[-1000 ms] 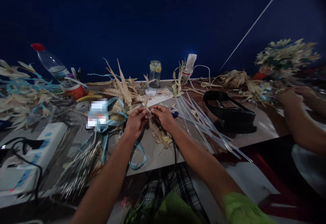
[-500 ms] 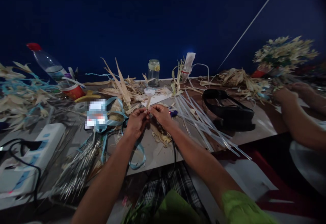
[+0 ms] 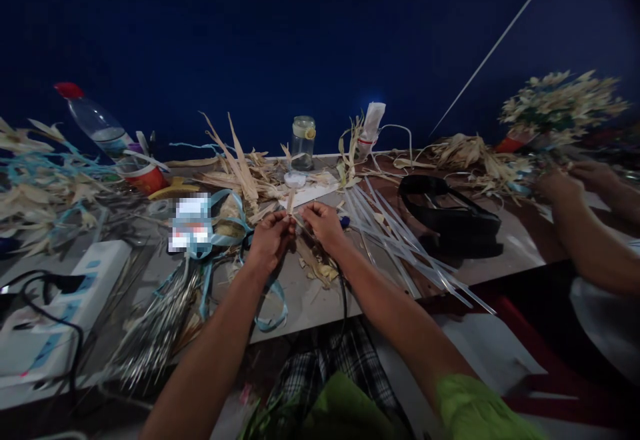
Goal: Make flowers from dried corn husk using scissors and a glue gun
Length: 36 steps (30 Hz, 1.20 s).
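My left hand [image 3: 269,241] and my right hand [image 3: 325,225] meet over the middle of the table, fingers pinched together. Between them they hold a small dried husk strip [image 3: 290,201] that sticks up above the fingertips. Husk scraps [image 3: 320,268] lie on the table just below my hands. A light blue ribbon [image 3: 227,227] curls to the left of my left hand. A bundle of clear plastic sticks [image 3: 400,243] fans out to the right of my right hand.
A glass jar [image 3: 303,142], a pile of dried husks [image 3: 240,170], a plastic bottle [image 3: 97,125] and a red cup [image 3: 147,179] stand farther back. A white power strip [image 3: 60,307] lies at left, a black headband device [image 3: 450,217] at right. Another person's hands [image 3: 575,183] work at far right.
My hands have stayed together on the husk strip with only small finger shifts. The other person's hands at right moved slightly.
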### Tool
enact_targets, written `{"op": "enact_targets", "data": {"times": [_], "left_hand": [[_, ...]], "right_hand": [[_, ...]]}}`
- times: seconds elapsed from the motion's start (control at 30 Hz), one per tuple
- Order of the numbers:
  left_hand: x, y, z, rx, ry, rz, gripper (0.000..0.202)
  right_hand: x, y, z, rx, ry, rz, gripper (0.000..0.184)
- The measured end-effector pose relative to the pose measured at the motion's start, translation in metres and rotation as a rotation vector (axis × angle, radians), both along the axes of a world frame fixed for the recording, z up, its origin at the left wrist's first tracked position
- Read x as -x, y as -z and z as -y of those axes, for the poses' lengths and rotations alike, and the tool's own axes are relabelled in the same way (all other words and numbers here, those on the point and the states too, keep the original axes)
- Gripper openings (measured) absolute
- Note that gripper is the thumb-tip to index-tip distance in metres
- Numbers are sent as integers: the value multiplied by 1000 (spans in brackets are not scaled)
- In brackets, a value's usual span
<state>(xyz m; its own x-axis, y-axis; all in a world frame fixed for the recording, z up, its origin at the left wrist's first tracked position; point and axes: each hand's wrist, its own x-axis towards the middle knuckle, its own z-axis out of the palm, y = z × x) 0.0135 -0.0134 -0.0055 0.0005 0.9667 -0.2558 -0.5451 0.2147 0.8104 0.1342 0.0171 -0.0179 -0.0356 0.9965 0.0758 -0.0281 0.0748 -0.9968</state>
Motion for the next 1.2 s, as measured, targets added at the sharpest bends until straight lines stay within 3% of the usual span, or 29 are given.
{"op": "enact_targets", "data": {"times": [0.17, 0.63, 1.2], "left_hand": [[-1, 4, 0, -12, 30, -37, 25], [-2, 16, -2, -106, 31, -274, 22], [-4, 13, 1, -143, 20, -408, 17]], "right_hand": [[-4, -3, -2, -13, -7, -29, 20], [-11, -6, 1, -311, 41, 315, 17], [-12, -1, 0, -440, 132, 516, 14]]}}
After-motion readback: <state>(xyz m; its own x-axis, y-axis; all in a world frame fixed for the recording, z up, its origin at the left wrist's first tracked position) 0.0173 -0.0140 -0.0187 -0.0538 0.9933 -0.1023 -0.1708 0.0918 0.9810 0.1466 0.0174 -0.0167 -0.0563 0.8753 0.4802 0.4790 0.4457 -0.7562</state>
